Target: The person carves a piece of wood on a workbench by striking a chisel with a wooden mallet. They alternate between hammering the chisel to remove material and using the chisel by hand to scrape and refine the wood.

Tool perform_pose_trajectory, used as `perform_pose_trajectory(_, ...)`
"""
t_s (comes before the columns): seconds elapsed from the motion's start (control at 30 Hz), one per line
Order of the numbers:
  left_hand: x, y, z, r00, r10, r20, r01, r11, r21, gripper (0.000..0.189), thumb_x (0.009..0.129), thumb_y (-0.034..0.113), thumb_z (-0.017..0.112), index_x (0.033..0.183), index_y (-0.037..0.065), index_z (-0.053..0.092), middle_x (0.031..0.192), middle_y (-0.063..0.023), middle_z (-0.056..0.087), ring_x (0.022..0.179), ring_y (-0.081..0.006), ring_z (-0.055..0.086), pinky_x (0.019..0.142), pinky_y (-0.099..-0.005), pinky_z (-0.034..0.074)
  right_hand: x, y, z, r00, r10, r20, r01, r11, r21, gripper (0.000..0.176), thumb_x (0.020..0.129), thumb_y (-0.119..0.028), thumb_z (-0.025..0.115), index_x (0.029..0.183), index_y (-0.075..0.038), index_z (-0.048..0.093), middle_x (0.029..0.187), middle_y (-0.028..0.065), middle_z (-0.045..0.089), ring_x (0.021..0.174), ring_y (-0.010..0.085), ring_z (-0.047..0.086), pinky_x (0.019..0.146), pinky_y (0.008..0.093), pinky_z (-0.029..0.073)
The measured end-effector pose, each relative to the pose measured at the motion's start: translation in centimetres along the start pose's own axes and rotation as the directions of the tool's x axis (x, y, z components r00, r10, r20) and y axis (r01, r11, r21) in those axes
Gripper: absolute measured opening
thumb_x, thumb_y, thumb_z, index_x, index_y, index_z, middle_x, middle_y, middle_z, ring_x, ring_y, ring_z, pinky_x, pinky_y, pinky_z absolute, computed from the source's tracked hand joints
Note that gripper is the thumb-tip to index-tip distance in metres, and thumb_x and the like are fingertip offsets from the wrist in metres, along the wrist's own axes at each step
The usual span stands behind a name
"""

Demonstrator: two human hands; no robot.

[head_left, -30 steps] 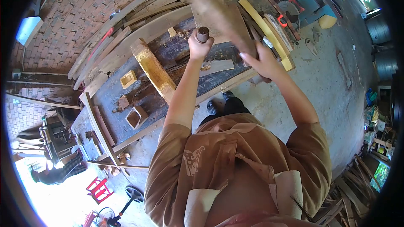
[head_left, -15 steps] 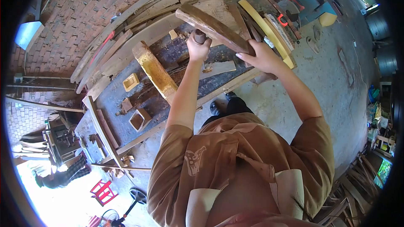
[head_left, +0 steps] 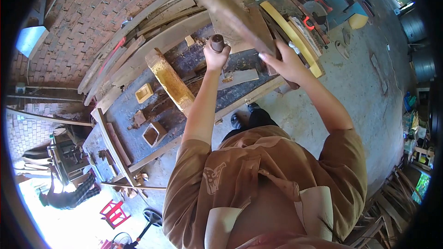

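My left hand (head_left: 216, 59) is wrapped round the dark round handle (head_left: 217, 42) of a tool held upright over the bench. Its thin shaft shows below the fist, down by a flat light board (head_left: 242, 78). My right hand (head_left: 288, 64) grips one end of a long wooden club (head_left: 233, 16), raised above the bench and slightly blurred. The club's far end is up to the left, apart from the tool handle. Left of my left forearm lies a hollowed yellowish wood block (head_left: 170, 80).
Small square wooden pieces (head_left: 144, 92) and a hollow wooden box (head_left: 154, 134) lie on the dark bench (head_left: 121, 119). Long planks (head_left: 175, 8) line its far side. A yellow curved piece (head_left: 287, 30) is at the right. Another person (head_left: 69, 197) is at the lower left, beyond a red stool (head_left: 115, 213).
The club has lifted away from the tool handle, its far end now higher and blurred. My left hand has shifted slightly, and the handle's top shows more fully.
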State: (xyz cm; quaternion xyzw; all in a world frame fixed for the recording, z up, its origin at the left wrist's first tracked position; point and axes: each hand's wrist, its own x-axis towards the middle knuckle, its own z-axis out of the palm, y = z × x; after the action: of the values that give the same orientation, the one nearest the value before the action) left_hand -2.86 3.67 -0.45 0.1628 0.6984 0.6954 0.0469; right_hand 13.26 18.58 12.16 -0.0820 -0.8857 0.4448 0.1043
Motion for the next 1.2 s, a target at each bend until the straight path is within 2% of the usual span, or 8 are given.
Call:
perform_pose_trajectory(0.13, -0.7, 1.2, 0.2, 0.998, 0.067, -0.019, -0.065, 0.994, 0.085, 0.018, 0.057, 0.007, 0.061, 0.072, 0.003, 0.051, 0.061, -0.0026, 0.05, 0.055, -0.0109, 0.046, 0.054, -0.0268, 0.042, 0.3, -1.6, 0.1, 0.988, 0.141, -0.068, -0.107, 0.925, 0.363, 0.054, 0.078, -0.036, 0.059, 0.109, 0.005, 0.045, 0.089, 0.0219, 0.058, 0.085, 0.0299, 0.057, 0.077, 0.0363, 0.043)
perform_pose_trajectory(0.2, -0.7, 1.4, 0.4, 0.997, 0.078, -0.015, -0.077, 0.995, 0.07, 0.018, 0.057, 0.007, 0.061, 0.072, 0.003, 0.051, 0.061, -0.0026, 0.05, 0.055, -0.0111, 0.046, 0.054, -0.0266, 0.042, 0.4, 0.5, 0.9, 0.982, -0.01, -0.186, 0.055, 0.971, 0.234, 0.053, 0.078, -0.036, 0.059, 0.109, 0.005, 0.046, 0.088, 0.0196, 0.058, 0.082, 0.0266, 0.058, 0.075, 0.0349, 0.044)
perform_pose_trajectory(0.33, -0.8, 1.1, 0.0, 0.999, 0.036, 0.018, -0.037, 0.994, 0.105, 0.018, 0.057, 0.008, 0.061, 0.072, 0.003, 0.051, 0.061, -0.0031, 0.05, 0.055, -0.0113, 0.048, 0.055, -0.0266, 0.043, -0.6, -0.3, -0.1, 0.931, 0.216, 0.293, -0.225, 0.974, -0.003, 0.053, 0.077, -0.036, 0.061, 0.107, 0.005, 0.048, 0.083, 0.0174, 0.06, 0.078, 0.0245, 0.059, 0.07, 0.0339, 0.045)
perform_pose_trajectory(0.6, -1.0, 1.4, 0.1, 0.999, 0.036, 0.034, -0.04, 0.993, 0.109, 0.019, 0.058, 0.006, 0.061, 0.073, 0.003, 0.05, 0.064, -0.0025, 0.053, 0.058, -0.0105, 0.048, 0.056, -0.0265, 0.043, -0.6, -1.4, -0.1, 0.99, 0.081, -0.118, -0.028, 0.918, 0.397, 0.051, 0.079, -0.037, 0.058, 0.109, 0.002, 0.044, 0.081, 0.0128, 0.056, 0.068, 0.0159, 0.056, 0.058, 0.0272, 0.044)
perform_pose_trajectory(0.67, -0.8, 1.2, 0.4, 0.997, 0.077, 0.019, -0.078, 0.996, 0.053, 0.018, 0.058, 0.006, 0.061, 0.072, 0.003, 0.05, 0.064, -0.0024, 0.052, 0.058, -0.0101, 0.048, 0.056, -0.0262, 0.042, -0.6, -1.0, -0.1, 0.997, -0.072, -0.002, 0.072, 0.997, 0.025, 0.048, 0.08, -0.036, 0.057, 0.106, 0.003, 0.046, 0.083, 0.0176, 0.058, 0.075, 0.0249, 0.058, 0.066, 0.034, 0.045)
perform_pose_trajectory(0.7, -0.8, 1.2, 0.6, 0.993, 0.118, 0.002, -0.118, 0.993, -0.001, 0.018, 0.058, 0.006, 0.061, 0.072, 0.003, 0.05, 0.064, -0.0023, 0.052, 0.058, -0.0098, 0.047, 0.056, -0.026, 0.042, -0.3, -2.7, -1.5, 0.935, 0.184, 0.302, -0.135, 0.975, -0.178, 0.048, 0.08, -0.037, 0.057, 0.103, 0.004, 0.048, 0.085, 0.0219, 0.058, 0.08, 0.0321, 0.058, 0.072, 0.038, 0.043)
perform_pose_trajectory(1.0, -1.3, 1.6, 0.4, 0.995, 0.104, 0.008, -0.104, 0.993, 0.05, 0.015, 0.059, 0.007, 0.059, 0.07, 0.001, 0.051, 0.06, -0.0046, 0.051, 0.056, -0.0111, 0.047, 0.054, -0.0275, 0.042, 1.5, 1.1, 0.2, 0.983, 0.183, -0.018, -0.183, 0.983, -0.028, 0.05, 0.081, -0.038, 0.054, 0.105, 0.005, 0.048, 0.09, 0.0217, 0.058, 0.083, 0.0277, 0.058, 0.074, 0.034, 0.044)
perform_pose_trajectory(1.2, -1.2, 1.6, 0.3, 0.995, 0.095, 0.016, -0.096, 0.993, 0.066, 0.014, 0.061, 0.006, 0.058, 0.071, 0.003, 0.049, 0.062, -0.002, 0.049, 0.057, -0.0093, 0.045, 0.054, -0.026, 0.04, 5.6, 8.1, 3.5, 0.954, 0.299, -0.025, -0.282, 0.864, -0.418, 0.061, 0.076, -0.045, 0.055, 0.107, 0.006, 0.048, 0.097, 0.0269, 0.057, 0.092, 0.0369, 0.056, 0.08, 0.0409, 0.045)
